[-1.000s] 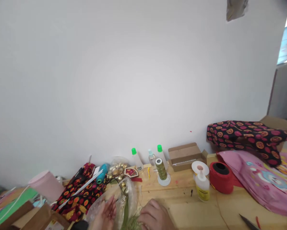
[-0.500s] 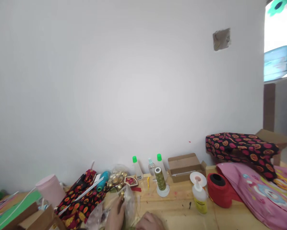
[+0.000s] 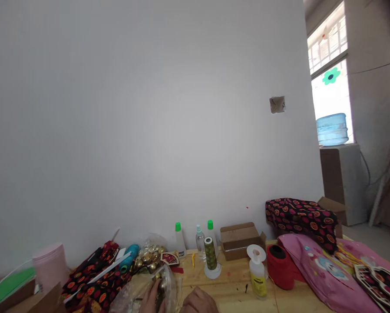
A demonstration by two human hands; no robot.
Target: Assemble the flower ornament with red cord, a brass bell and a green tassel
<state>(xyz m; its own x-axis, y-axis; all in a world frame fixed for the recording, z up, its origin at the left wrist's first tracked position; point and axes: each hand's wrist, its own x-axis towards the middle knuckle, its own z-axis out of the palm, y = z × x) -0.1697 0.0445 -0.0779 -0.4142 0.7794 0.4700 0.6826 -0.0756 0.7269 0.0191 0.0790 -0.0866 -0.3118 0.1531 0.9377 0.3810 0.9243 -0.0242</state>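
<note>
At the bottom edge my left hand (image 3: pixel 150 299) reaches into a clear plastic bag (image 3: pixel 170 278). Its fingers are apart and near small gold-coloured balls, perhaps bells; their tips are partly hidden by the bag. My right hand (image 3: pixel 199 301) rests close by on the right, fingers curled in, and whatever it may hold is hidden. Behind the bag lies a heap of gold balls (image 3: pixel 147 256) in more clear plastic. A patterned dark red patch (image 3: pixel 170 259) sits beside that heap.
On the wooden table (image 3: pixel 227 287) stand an olive thread spool (image 3: pixel 210 254), a glue bottle (image 3: pixel 258 280), a red thread cone (image 3: pixel 280 267) and an open cardboard box (image 3: pixel 242 243). Patterned fabric (image 3: pixel 100 276) lies left, a pink cloth bag (image 3: pixel 322 269) right. A white wall (image 3: pixel 195 130) rises behind.
The view has tilted up and turned right, so more of the doorway side shows. My left hand remains in the bag, and my right hand stays curled beside it.
</note>
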